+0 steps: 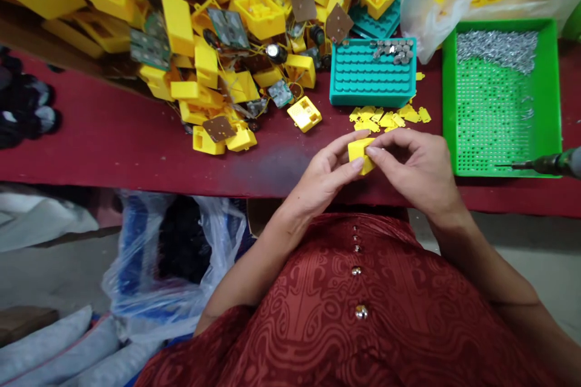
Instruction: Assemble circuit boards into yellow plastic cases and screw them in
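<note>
A small yellow plastic housing (pixel 358 150) is held over the front part of the table, between my two hands. My left hand (pixel 330 168) grips it from the left with thumb and fingers. From the right, the thumb and forefinger of my right hand (pixel 411 163) pinch at its edge; whether a small piece is between those fingertips is hidden. Just beyond lie several flat yellow tabs (pixel 390 118). Another yellow housing (pixel 304 113), with square openings, rests on the cloth to the left.
A teal tray (pixel 373 89) holds round metal discs. The green basket (pixel 448 103) at right contains small metal screws, with a screwdriver tip (pixel 521 165) over its front. Yellow housings with wires and circuit boards (pixel 227 27) pile up at left. Behind is a plastic bag (pixel 422 6).
</note>
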Demonstrator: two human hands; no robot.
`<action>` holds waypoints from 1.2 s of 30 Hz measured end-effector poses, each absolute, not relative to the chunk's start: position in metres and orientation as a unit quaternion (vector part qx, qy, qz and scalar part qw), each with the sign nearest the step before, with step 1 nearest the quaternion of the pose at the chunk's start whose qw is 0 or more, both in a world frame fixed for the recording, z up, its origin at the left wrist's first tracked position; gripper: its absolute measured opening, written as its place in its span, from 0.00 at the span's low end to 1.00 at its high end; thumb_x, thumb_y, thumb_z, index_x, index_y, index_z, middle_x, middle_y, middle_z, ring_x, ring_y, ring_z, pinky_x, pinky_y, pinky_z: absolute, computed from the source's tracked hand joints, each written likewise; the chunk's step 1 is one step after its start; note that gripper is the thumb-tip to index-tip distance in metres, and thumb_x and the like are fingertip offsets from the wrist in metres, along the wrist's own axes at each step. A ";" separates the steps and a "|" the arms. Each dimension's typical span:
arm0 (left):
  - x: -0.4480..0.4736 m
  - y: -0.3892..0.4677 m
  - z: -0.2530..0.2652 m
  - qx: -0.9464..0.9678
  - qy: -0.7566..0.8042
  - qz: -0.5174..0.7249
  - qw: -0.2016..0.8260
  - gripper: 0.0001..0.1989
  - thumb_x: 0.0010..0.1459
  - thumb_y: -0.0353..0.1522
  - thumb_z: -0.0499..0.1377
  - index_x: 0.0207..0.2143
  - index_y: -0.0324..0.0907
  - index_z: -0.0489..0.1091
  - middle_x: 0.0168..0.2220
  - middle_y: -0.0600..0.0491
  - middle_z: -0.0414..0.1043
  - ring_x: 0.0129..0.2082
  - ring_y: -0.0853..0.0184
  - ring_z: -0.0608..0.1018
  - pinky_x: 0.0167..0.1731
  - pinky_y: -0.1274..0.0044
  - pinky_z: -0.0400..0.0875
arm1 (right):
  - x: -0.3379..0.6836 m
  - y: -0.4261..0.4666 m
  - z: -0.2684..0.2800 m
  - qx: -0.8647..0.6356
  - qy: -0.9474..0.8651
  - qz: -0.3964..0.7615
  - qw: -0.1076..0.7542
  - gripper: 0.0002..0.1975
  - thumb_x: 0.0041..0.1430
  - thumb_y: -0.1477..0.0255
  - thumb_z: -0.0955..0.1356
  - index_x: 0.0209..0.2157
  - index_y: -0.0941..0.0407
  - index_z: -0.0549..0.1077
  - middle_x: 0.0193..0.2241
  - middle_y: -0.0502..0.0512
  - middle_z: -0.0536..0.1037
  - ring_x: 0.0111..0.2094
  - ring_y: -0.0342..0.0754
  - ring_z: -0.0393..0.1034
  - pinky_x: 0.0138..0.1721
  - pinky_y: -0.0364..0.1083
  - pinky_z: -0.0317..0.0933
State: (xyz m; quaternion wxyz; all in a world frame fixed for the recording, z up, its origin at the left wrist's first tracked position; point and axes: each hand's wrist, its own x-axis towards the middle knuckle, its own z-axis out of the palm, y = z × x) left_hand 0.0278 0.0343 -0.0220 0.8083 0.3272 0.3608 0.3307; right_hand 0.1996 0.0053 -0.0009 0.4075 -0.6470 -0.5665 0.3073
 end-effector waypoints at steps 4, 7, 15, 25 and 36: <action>0.029 0.031 -0.025 0.341 0.371 0.346 0.792 0.24 0.56 0.39 0.76 0.55 0.46 0.80 0.56 0.49 0.83 0.56 0.60 0.82 0.57 0.72 0.76 | 0.202 0.006 -0.001 -0.657 -0.588 0.270 0.388 0.04 0.60 0.71 0.75 0.32 0.55 0.83 0.32 0.53 0.83 0.29 0.42 0.73 0.33 0.43 0.66; 0.028 0.032 -0.024 0.302 0.380 0.337 0.807 0.26 0.55 0.39 0.76 0.55 0.46 0.80 0.58 0.48 0.82 0.54 0.60 0.83 0.51 0.74 0.79 | 0.211 0.005 0.002 -0.625 -0.571 0.315 0.430 0.05 0.63 0.70 0.74 0.36 0.54 0.85 0.35 0.52 0.84 0.34 0.43 0.76 0.39 0.43 0.71; 0.030 0.039 -0.025 0.224 0.354 0.334 0.844 0.24 0.54 0.35 0.76 0.53 0.43 0.81 0.50 0.51 0.84 0.46 0.66 0.85 0.47 0.77 0.81 | 0.226 0.005 0.010 -0.583 -0.571 0.408 0.410 0.12 0.65 0.73 0.70 0.45 0.55 0.86 0.35 0.53 0.83 0.30 0.39 0.73 0.34 0.39 0.71; 0.031 0.040 -0.032 0.219 0.343 0.335 0.850 0.23 0.55 0.35 0.75 0.53 0.44 0.82 0.54 0.49 0.83 0.49 0.62 0.85 0.54 0.71 0.79 | 0.209 0.013 0.004 -0.605 -0.557 0.352 0.447 0.07 0.61 0.74 0.72 0.39 0.55 0.84 0.37 0.52 0.83 0.36 0.43 0.76 0.40 0.44 0.74; 0.032 0.036 -0.037 0.285 0.316 0.343 0.837 0.25 0.53 0.40 0.76 0.54 0.46 0.82 0.57 0.48 0.83 0.61 0.54 0.80 0.62 0.66 0.74 | 0.202 0.020 0.011 -0.637 -0.654 0.247 0.326 0.02 0.57 0.76 0.73 0.31 0.55 0.79 0.33 0.52 0.80 0.35 0.45 0.72 0.39 0.45 0.67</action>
